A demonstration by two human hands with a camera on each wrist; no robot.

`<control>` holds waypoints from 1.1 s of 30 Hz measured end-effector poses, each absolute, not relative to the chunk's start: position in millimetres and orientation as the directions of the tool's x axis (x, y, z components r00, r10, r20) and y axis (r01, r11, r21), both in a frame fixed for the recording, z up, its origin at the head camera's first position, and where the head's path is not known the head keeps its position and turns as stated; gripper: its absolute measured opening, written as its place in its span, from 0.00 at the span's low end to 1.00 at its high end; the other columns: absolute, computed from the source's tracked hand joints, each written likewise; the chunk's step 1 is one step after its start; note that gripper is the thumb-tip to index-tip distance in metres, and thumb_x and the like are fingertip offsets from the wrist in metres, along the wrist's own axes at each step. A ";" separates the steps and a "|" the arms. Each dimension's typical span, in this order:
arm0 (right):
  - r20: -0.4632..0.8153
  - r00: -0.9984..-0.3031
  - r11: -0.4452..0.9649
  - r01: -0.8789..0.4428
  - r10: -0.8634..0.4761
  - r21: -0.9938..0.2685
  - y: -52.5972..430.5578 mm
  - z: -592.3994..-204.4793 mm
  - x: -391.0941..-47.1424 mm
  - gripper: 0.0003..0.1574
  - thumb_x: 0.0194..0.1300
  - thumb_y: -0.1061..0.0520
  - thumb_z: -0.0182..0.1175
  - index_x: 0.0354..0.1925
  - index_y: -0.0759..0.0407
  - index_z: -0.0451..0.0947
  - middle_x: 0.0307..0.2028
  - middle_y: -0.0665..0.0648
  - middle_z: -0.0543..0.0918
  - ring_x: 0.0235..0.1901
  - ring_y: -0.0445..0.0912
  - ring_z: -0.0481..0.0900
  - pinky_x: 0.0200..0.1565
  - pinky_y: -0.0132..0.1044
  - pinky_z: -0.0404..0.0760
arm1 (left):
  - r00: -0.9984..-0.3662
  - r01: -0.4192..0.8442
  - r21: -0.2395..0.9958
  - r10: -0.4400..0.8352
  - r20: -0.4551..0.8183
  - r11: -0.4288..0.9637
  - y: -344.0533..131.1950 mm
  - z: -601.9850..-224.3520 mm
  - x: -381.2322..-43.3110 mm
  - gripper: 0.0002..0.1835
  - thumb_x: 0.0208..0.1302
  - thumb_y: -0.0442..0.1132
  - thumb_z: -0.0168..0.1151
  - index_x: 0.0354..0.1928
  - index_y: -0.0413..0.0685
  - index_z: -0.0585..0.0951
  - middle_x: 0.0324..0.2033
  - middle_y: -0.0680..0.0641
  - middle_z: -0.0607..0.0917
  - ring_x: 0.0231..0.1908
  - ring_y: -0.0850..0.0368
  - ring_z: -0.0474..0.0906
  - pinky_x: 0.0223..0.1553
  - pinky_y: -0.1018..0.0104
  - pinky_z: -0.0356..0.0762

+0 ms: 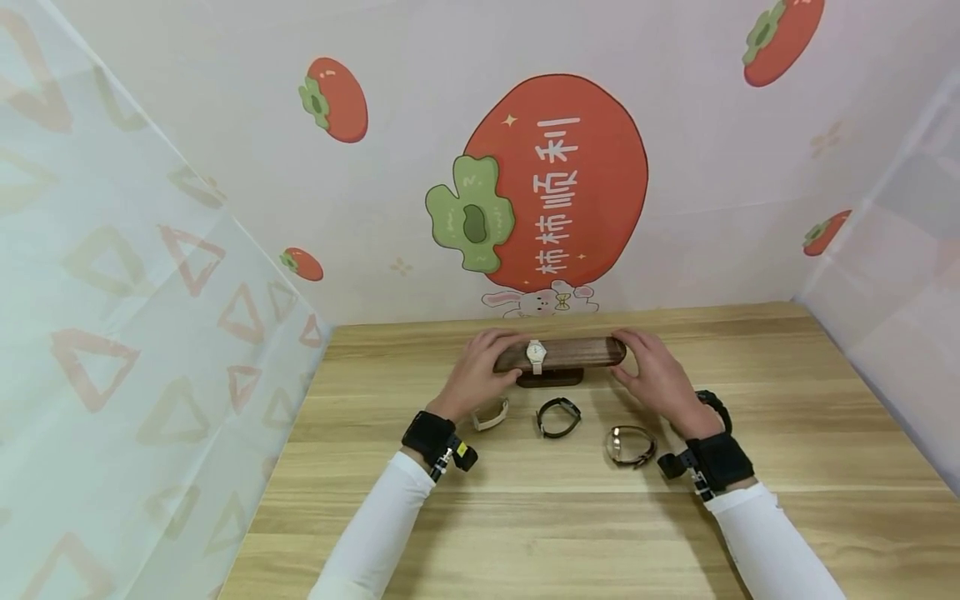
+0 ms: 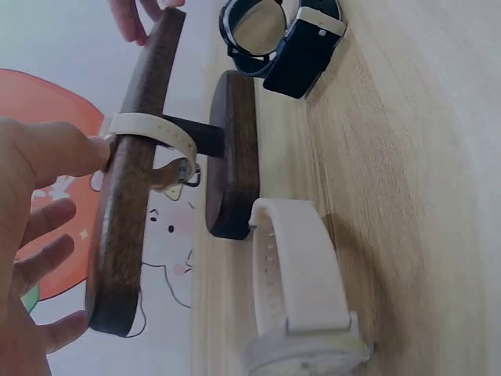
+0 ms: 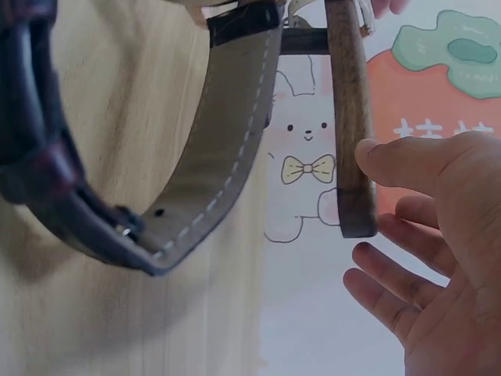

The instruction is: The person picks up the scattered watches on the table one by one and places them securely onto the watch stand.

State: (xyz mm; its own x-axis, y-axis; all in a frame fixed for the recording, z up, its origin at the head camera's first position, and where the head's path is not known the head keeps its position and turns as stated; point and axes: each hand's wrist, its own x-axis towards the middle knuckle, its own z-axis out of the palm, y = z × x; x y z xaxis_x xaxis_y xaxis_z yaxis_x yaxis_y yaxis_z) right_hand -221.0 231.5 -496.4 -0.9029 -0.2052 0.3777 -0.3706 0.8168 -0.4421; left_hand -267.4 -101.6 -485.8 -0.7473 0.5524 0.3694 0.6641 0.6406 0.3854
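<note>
A dark wooden watch stand (image 1: 577,353), a bar on a short post and oval foot, stands near the back of the table. A small white-strapped watch (image 1: 536,353) is fastened around its bar, left of the middle. My left hand (image 1: 480,372) grips the bar's left end, its thumb (image 2: 70,149) beside the strap. At the other end my right hand (image 1: 660,379) holds the bar between thumb and fingers; the thumb (image 3: 399,160) touches the wood in the right wrist view. Below the left hand lies a cream-strapped watch (image 2: 309,266), partly hidden in the head view.
In front of the stand lie a black watch (image 1: 558,418) and a brown leather-strapped watch (image 1: 632,447). Another dark watch (image 1: 714,407) sits partly behind the right wrist. A patterned backdrop (image 1: 405,208) rises behind the wooden table (image 1: 525,533).
</note>
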 end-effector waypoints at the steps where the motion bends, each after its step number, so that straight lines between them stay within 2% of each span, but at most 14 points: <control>1: 0.388 -0.898 0.818 -0.377 -0.208 -0.434 231.5 -496.6 -220.3 0.41 0.64 0.62 0.75 0.71 0.68 0.72 0.69 0.72 0.75 0.68 0.68 0.72 0.67 0.67 0.78 | -0.742 0.670 0.390 0.548 0.386 0.632 -103.8 -485.6 -266.1 0.31 0.71 0.42 0.73 0.74 0.55 0.77 0.71 0.44 0.78 0.74 0.44 0.69 0.78 0.39 0.66; 8: 0.438 -0.870 0.818 -0.414 -0.227 -0.400 230.5 -496.2 -212.8 0.34 0.66 0.60 0.75 0.67 0.68 0.77 0.65 0.70 0.79 0.66 0.66 0.75 0.65 0.64 0.80 | -0.713 0.697 0.417 0.503 0.489 0.583 -117.5 -486.2 -251.7 0.26 0.69 0.37 0.72 0.68 0.45 0.82 0.66 0.43 0.81 0.70 0.43 0.73 0.74 0.43 0.72; 15: 0.470 -0.852 0.810 -0.434 -0.228 -0.394 230.5 -492.5 -202.1 0.27 0.69 0.60 0.73 0.63 0.66 0.81 0.60 0.69 0.83 0.62 0.65 0.78 0.61 0.62 0.83 | -0.708 0.698 0.424 0.465 0.532 0.577 -124.6 -489.1 -237.1 0.20 0.69 0.34 0.71 0.62 0.42 0.85 0.61 0.45 0.84 0.64 0.47 0.76 0.68 0.48 0.79; 21: 0.492 -0.841 0.791 -0.452 -0.224 -0.413 228.7 -490.1 -194.2 0.19 0.69 0.62 0.73 0.57 0.63 0.85 0.55 0.65 0.87 0.57 0.61 0.81 0.56 0.59 0.86 | -0.734 0.675 0.466 0.454 0.506 0.572 -129.2 -490.2 -226.8 0.16 0.72 0.33 0.69 0.60 0.44 0.86 0.59 0.46 0.85 0.64 0.48 0.79 0.67 0.52 0.82; 25: 0.492 -0.839 0.778 -0.463 -0.231 -0.425 225.0 -488.2 -188.5 0.18 0.68 0.64 0.72 0.55 0.62 0.87 0.53 0.64 0.88 0.55 0.60 0.83 0.54 0.59 0.87 | -0.762 0.646 0.497 0.452 0.463 0.579 -131.7 -496.5 -221.2 0.16 0.73 0.33 0.69 0.60 0.46 0.86 0.60 0.48 0.85 0.63 0.49 0.80 0.66 0.53 0.83; 33: 0.521 -0.812 0.756 -0.508 -0.262 -0.413 216.6 -495.1 -182.1 0.12 0.65 0.66 0.74 0.47 0.59 0.89 0.45 0.60 0.90 0.49 0.56 0.86 0.49 0.55 0.89 | -0.815 0.579 0.577 0.417 0.401 0.576 -139.2 -511.0 -209.3 0.14 0.72 0.31 0.68 0.57 0.43 0.87 0.59 0.46 0.85 0.64 0.47 0.79 0.69 0.47 0.80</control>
State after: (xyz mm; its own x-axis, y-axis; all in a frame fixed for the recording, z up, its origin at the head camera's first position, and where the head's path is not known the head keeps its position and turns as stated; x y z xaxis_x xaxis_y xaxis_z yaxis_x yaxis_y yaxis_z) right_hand -182.1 216.6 -495.1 -0.8124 -0.2620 0.5209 -0.5085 0.7556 -0.4129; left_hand -209.3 -139.2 -511.0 -0.8152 0.4175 0.4014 0.5791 0.5760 0.5769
